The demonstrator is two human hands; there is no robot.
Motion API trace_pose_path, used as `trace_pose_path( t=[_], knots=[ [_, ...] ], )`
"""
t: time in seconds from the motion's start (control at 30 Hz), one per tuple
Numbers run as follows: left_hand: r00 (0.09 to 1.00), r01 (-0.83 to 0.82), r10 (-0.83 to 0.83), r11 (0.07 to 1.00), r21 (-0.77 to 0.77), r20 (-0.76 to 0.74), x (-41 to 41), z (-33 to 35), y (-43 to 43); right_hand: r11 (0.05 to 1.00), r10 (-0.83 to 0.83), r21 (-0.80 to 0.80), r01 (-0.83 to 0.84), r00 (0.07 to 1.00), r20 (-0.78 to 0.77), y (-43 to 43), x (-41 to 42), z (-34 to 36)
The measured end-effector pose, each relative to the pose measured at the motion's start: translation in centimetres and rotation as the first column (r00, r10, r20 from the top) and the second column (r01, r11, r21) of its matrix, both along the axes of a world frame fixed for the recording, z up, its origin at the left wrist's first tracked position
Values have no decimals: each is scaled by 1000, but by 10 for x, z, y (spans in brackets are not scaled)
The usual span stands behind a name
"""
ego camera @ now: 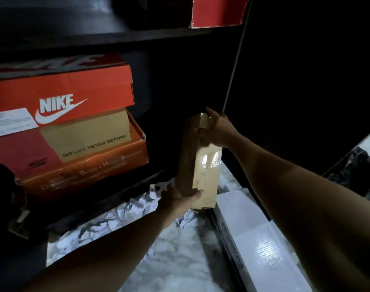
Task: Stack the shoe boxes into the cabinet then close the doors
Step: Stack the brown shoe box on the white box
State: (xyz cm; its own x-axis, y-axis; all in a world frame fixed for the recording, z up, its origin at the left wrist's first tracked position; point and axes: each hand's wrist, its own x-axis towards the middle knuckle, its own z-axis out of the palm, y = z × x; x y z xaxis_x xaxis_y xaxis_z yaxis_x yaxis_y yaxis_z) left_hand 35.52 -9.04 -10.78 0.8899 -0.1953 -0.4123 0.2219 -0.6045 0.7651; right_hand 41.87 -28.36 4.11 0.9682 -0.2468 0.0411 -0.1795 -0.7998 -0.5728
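Observation:
A tan cardboard box (203, 165) with clear tape on it stands on end in front of the dark cabinet (163, 81), just right of the lower shelf's opening. My left hand (177, 199) grips its bottom end. My right hand (218, 129) holds its top end. On the lower shelf sits a stack: a red Nike box (74, 91) on top, a tan box (91, 135) under it, and an orange box (85, 169) at the bottom. A red box (217, 11) sits on the upper shelf.
A white shoe box (260, 239) lies on the marble-patterned floor (169, 249) at the lower right. The cabinet's dark open door (295, 81) stands at the right. A dark object lies at the lower left, too dim to make out.

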Motion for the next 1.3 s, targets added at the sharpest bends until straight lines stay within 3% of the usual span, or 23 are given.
trace_pose_path(
  t=[0.17, 0.4, 0.6, 0.73, 0.8, 1.0, 1.03, 1.1, 1.3],
  knots=[
    [941, 18, -68, 988, -151, -332, -9, 18, -4, 999, -36, 12, 35, 999, 35, 0, 0, 0],
    [950, -147, 68, 959, -244, -305, -26, 23, 0, 990, -142, 27, 140, 985, 101, 4, -24, 8],
    [960, -259, 211, 917, -303, -182, -35, 62, 15, 979, -205, 34, 203, 970, 132, -1, -65, 53],
    [985, -170, 150, 840, -516, -82, -38, 109, 30, 969, -243, 69, 236, 962, 127, -8, -108, 101],
    [979, -199, 175, 748, -633, -101, -46, 142, 36, 964, -261, 70, 255, 960, 104, -11, -134, 125],
    [904, -251, 425, 612, -750, 45, -75, 224, 49, 879, -379, 333, 340, 924, 56, -1, -221, 189],
    [898, -202, 415, 681, -704, 144, -84, 236, 49, 859, -393, 378, 347, 918, 50, 2, -235, 199],
    [897, -107, 363, 731, -674, 251, -100, 264, 53, 834, -402, 437, 337, 914, 62, 6, -257, 218],
    [844, 50, 334, 731, -681, 420, -104, 364, 48, 831, -384, 503, 238, 899, 210, 8, -296, 276]
  ],
)
